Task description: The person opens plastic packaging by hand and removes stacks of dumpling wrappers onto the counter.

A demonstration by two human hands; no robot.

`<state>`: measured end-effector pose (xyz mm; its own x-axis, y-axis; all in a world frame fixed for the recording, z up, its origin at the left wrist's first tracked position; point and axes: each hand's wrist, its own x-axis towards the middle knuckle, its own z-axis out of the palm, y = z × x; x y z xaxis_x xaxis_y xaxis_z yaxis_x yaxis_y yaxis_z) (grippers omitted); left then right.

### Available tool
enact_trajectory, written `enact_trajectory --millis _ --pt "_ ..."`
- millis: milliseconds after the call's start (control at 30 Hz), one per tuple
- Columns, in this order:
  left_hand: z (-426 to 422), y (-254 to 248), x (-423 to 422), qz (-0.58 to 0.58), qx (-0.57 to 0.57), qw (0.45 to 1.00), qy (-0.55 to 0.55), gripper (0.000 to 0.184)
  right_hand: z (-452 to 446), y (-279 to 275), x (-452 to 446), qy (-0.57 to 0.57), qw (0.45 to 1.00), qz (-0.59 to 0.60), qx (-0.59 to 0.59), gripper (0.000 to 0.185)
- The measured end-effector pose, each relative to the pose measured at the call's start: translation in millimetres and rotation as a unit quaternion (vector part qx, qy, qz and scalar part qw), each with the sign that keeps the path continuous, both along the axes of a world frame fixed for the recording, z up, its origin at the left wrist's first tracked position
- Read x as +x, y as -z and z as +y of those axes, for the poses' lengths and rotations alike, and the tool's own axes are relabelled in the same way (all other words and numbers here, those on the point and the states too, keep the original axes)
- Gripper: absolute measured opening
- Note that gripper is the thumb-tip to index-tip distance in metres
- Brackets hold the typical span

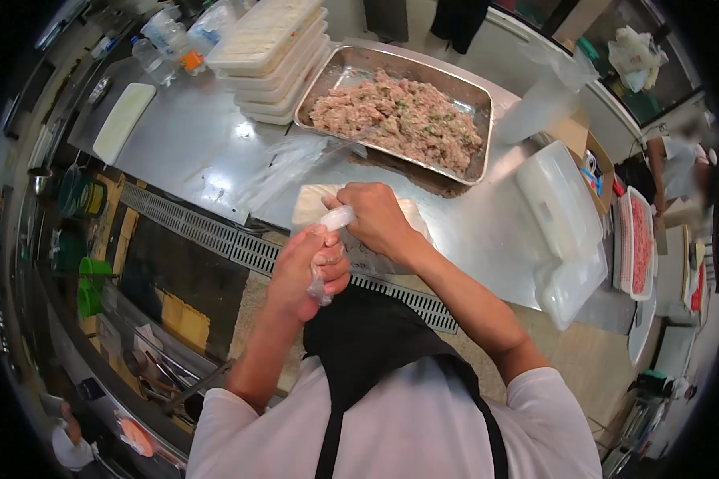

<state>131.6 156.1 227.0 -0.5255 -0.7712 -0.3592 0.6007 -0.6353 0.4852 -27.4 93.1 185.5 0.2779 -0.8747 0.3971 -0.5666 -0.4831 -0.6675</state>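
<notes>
My left hand [307,267] is closed around a bunched, twisted length of clear plastic bag [338,217], and a crumpled end pokes out below its fingers. Close above it, my right hand [373,222] is curled shut at the upper part of the same plastic. Beneath both hands a pale, blocky package [306,204] lies at the table's front edge, with dark lettering near it. My right hand covers much of this package, so its contents cannot be made out. Just beyond stands a metal tray [487,132] holding a mound of minced meat [399,120] with green bits.
Stacked lidded containers [268,40] stand left of the tray, near bottles [153,60] and a white board [125,121]. Loose clear plastic [291,172] lies on the steel table [192,172]. Translucent tubs [563,207] sit at right, before a meat-filled basket [637,243]. Another person [679,164] stands far right.
</notes>
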Motion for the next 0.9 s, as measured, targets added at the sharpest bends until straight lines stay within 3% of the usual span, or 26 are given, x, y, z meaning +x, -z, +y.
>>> enact_trajectory --millis 67,200,267,300,333,400,433,467,600,667,767,867,900 --pt "10 -17 -3 0.046 -0.034 0.994 -0.095 0.02 -10 -28 16 -0.033 0.999 -0.009 -0.023 0.042" --pt "26 -50 -28 0.185 -0.129 0.959 -0.172 0.024 -25 -99 43 -0.122 0.98 -0.065 -0.141 0.043" --pt "20 -63 -50 0.343 -0.285 0.88 -0.163 0.025 -26 -149 51 -0.181 0.968 -0.093 -0.15 0.043" --pt "3 -68 -57 0.343 -0.297 0.876 -0.164 0.025 -26 -175 48 -0.216 0.961 -0.104 -0.136 0.043" --pt "-26 -76 -65 0.466 -0.379 0.799 0.006 0.022 -30 -199 45 -0.259 0.947 -0.089 -0.168 0.042" --pt "-61 -65 -70 0.564 -0.44 0.675 0.182 0.02 -31 -239 35 -0.297 0.931 -0.068 -0.201 0.041" --pt "-71 -66 -71 0.548 -0.459 0.667 0.21 0.018 -28 -257 30 -0.345 0.916 -0.079 -0.186 0.038" --pt "-79 -66 -71 0.505 -0.473 0.694 0.202 0.017 -27 -267 25 -0.391 0.901 -0.09 -0.167 0.035" --pt "-92 -70 -63 0.317 -0.502 0.789 0.162 0.016 -46 -263 -2 -0.396 0.88 -0.094 -0.244 0.033" --pt "-98 -69 -59 0.236 -0.513 0.811 0.154 0.017 -38 -248 -21 -0.277 0.951 -0.138 0.026 0.033" --pt "-111 -61 -54 0.135 -0.519 0.83 0.152 0.022 -49 -201 -30 -0.161 0.96 -0.224 0.045 0.031" --pt "-123 -48 -46 0.058 -0.524 0.834 0.161 0.029 -63 -165 -34 -0.154 0.966 -0.204 0.049 0.033" --pt "-130 -42 -44 0.035 -0.526 0.834 0.165 0.031 -60 -150 -35 -0.142 0.968 -0.207 -0.009 0.034"
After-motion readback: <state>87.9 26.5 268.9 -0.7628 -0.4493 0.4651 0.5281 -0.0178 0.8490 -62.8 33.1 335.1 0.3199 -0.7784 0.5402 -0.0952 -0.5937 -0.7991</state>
